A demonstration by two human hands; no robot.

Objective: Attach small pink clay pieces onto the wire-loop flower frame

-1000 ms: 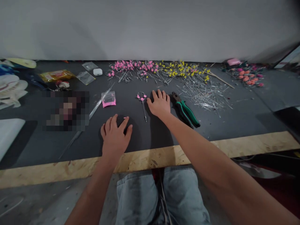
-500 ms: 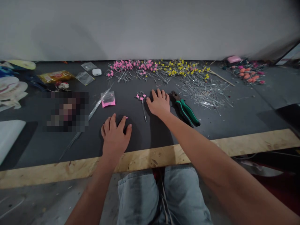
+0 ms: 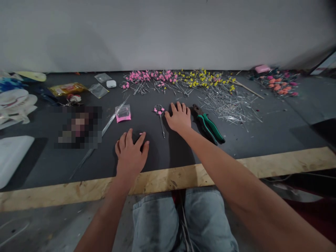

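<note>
Flat on the dark tabletop (image 3: 154, 157) lies my left hand (image 3: 131, 150), fingers spread, near the front edge. A small pink piece (image 3: 142, 133) is beside its index fingertip; whether they touch I cannot tell. My right hand (image 3: 180, 117) rests farther forward, palm down and fingers apart, holding nothing. Just left of it is a wire piece (image 3: 159, 110) with a round mesh head, pink bits on it and a thin stem pointing toward me. Pliers (image 3: 208, 125) with green and black handles lie close on the right. A small clear bag with pink contents (image 3: 123, 113) sits beyond my left hand.
Along the wall lie pink-headed wire pieces (image 3: 149, 77), yellow-headed ones (image 3: 199, 78) and a heap of bare wires (image 3: 231, 106). Orange pieces (image 3: 282, 87) are at far right. Clear strips (image 3: 109, 126), a white case (image 3: 111, 83) and a yellow packet (image 3: 67, 88) occupy the left.
The view has shifted slightly, so everything sits a little lower and to the right. My left index finger is now closer to the small pink piece. Both hands stay spread on the table.
</note>
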